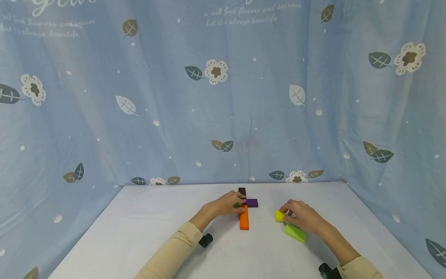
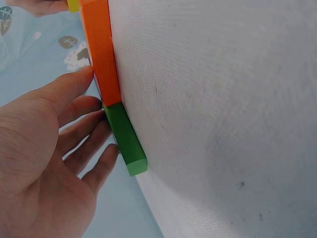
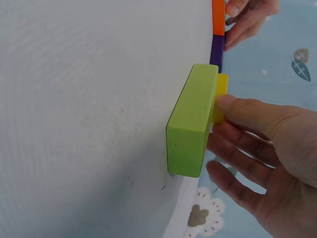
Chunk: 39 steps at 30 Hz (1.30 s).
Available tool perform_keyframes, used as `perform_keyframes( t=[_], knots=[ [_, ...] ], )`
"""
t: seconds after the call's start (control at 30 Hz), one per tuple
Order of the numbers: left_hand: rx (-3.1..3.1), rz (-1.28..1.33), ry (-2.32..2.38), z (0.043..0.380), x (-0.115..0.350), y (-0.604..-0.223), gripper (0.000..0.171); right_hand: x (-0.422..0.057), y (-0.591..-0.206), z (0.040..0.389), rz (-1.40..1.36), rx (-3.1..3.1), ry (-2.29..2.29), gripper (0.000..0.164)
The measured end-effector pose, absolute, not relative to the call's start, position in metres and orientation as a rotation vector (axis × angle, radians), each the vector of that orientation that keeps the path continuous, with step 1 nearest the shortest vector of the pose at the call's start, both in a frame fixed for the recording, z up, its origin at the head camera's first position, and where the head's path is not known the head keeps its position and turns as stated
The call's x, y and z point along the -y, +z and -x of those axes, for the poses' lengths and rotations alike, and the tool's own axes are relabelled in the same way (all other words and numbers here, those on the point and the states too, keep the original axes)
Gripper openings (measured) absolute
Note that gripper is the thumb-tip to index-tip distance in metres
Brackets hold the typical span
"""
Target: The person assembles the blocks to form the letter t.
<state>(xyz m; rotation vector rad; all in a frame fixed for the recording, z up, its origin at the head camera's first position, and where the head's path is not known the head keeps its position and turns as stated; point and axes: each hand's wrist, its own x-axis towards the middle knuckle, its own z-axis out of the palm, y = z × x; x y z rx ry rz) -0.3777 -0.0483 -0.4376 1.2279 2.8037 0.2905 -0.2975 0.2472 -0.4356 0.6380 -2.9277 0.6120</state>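
Observation:
In the head view, an orange block (image 1: 244, 217), a purple block (image 1: 251, 203), a black block (image 1: 242, 192) and a green block (image 1: 238, 205) meet in a cross on the white table. My left hand (image 1: 228, 202) is over the cross's left side, holding the green block between thumb and fingers. Its thumb lies at the orange block; its fingertips run along the green one in the left wrist view. Farther right, my right hand (image 1: 304, 216) pinches a yellow block (image 1: 279, 216). Its thumb presses the yellow block's side in the right wrist view. A light green block (image 3: 190, 114) sits right beside it.
The white tabletop (image 1: 146, 221) ends at the back against a blue curtain (image 1: 167, 135) with leaf and flower prints. Black wrist devices (image 1: 206, 240) hang under both forearms. Bare table lies between the cross and the yellow block.

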Motion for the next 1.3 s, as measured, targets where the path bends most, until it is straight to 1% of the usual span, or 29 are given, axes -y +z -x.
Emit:
perform_keyframes(
  t=[0.17,0.63,0.83,1.3],
  knots=[
    [-2.799,-1.237,0.292,0.377,0.048,-0.438,0.044,-0.247,-0.436,0.297,-0.684,2.888,0.585,0.024],
    [-2.807,-1.234,0.284,0.376,0.048,-0.436,0.044,-0.238,-0.43,0.288,-0.721,2.838,0.504,0.034],
    [-2.804,-1.25,0.286,0.376,0.048,-0.436,0.044,-0.231,-0.429,0.283,-0.744,2.838,0.508,0.031],
    [-2.803,-1.24,0.283,0.375,0.048,-0.436,0.046,-0.214,-0.428,0.274,-0.647,2.916,0.459,0.028]
  ],
)
